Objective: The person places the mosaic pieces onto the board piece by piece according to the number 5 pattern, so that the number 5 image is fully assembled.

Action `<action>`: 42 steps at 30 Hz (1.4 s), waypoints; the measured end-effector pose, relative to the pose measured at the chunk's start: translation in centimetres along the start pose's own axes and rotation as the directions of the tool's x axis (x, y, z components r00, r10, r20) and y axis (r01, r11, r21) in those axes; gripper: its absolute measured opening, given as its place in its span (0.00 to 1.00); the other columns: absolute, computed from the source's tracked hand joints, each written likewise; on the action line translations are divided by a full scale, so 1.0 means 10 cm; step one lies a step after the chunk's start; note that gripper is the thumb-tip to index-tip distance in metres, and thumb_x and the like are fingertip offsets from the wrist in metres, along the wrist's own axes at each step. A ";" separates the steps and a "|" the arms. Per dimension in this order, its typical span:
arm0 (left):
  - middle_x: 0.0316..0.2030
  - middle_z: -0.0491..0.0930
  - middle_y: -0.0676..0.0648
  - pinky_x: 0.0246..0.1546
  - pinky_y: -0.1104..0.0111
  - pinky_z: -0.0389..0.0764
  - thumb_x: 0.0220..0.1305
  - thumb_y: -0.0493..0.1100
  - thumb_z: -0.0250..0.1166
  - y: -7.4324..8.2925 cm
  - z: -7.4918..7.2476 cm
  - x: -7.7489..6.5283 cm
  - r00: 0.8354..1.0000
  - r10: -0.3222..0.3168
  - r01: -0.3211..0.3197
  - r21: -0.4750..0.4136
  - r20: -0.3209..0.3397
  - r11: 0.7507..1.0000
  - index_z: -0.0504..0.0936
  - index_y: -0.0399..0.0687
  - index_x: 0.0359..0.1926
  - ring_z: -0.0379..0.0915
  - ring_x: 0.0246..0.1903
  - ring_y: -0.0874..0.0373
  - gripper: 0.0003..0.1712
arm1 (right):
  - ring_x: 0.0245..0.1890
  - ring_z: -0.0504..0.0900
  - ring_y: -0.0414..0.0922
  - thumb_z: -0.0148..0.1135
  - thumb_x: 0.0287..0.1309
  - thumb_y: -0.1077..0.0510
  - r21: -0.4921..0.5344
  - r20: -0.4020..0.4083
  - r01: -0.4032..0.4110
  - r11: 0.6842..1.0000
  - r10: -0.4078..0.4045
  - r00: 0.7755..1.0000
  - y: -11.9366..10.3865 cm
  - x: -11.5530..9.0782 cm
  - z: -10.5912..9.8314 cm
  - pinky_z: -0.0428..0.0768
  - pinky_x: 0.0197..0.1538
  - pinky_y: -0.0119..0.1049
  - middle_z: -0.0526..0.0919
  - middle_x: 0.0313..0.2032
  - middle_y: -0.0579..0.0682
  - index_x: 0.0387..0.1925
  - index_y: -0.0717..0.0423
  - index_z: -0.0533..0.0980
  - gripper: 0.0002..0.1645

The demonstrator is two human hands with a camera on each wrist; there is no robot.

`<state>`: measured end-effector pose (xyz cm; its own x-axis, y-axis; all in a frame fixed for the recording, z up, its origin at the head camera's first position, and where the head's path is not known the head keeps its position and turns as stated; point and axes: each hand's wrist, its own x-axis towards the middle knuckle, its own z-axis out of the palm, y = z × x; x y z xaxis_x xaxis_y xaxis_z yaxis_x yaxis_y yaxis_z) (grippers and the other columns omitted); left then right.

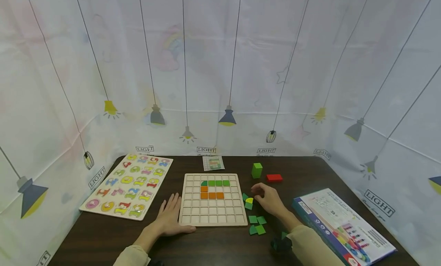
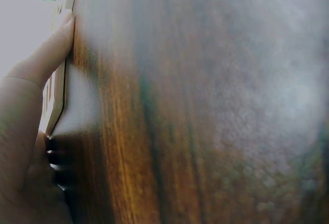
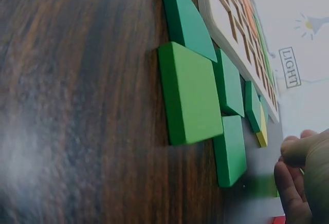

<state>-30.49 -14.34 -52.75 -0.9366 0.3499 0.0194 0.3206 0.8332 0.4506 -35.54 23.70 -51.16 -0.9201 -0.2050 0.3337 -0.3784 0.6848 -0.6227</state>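
My left hand [image 1: 169, 219] lies spread on the table at the lower left corner of a wooden grid board [image 1: 213, 222], its thumb along the near edge. In the board sit a row of green tiles [image 1: 219, 183], a rounded dark green one at its left end, and several orange tiles [image 1: 211, 195]. My right hand [image 1: 270, 199] hovers right of the board with loosely curled fingers, index finger and thumb apart. Just left of it lie green pieces with a yellow rounded piece [image 1: 249, 200]. Nearer the front is a cluster of green tiles [image 3: 193, 98].
An upright green stack [image 1: 256, 170] and a red block [image 1: 274, 178] stand behind the right hand. A patterned card [image 1: 213, 163] lies behind the board. A number puzzle board [image 1: 129, 185] is at left, a flat box [image 1: 344, 227] at right. Printed curtains hang around the table.
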 end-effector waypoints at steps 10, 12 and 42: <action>0.71 0.43 0.33 0.66 0.45 0.38 0.42 0.76 0.65 -0.01 0.00 0.01 1.000 -0.010 0.010 0.008 -0.001 1.000 0.47 0.32 0.72 0.34 0.71 0.41 0.71 | 0.36 0.79 0.46 0.63 0.46 0.75 0.010 0.093 0.007 1.000 -0.008 0.996 0.00 -0.01 0.06 0.79 0.40 0.41 0.81 0.37 0.51 0.42 0.60 0.78 0.18; 0.71 0.44 0.33 0.66 0.45 0.38 0.42 0.76 0.65 -0.02 0.00 0.02 1.000 -0.009 0.009 0.005 -0.001 1.000 0.47 0.31 0.72 0.34 0.71 0.40 0.71 | 0.35 0.79 0.45 0.66 0.46 0.73 0.005 0.099 0.001 1.000 -0.001 0.995 0.00 -0.01 0.06 0.79 0.39 0.38 0.81 0.37 0.50 0.41 0.59 0.78 0.18; 0.71 0.43 0.34 0.66 0.45 0.39 0.41 0.79 0.63 0.00 0.00 0.04 1.000 -0.016 0.016 0.016 0.008 1.000 0.46 0.32 0.72 0.34 0.71 0.41 0.73 | 0.33 0.81 0.43 0.71 0.48 0.67 -0.056 0.059 0.097 0.994 -0.094 0.994 -0.07 0.00 0.20 0.78 0.35 0.33 0.84 0.35 0.48 0.39 0.56 0.80 0.14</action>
<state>-30.83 -14.23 -52.80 -0.9405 0.3397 0.0051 0.3078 0.8456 0.4361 -35.52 21.81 -52.12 -0.8850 -0.3092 0.3481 -0.4596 0.6999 -0.5468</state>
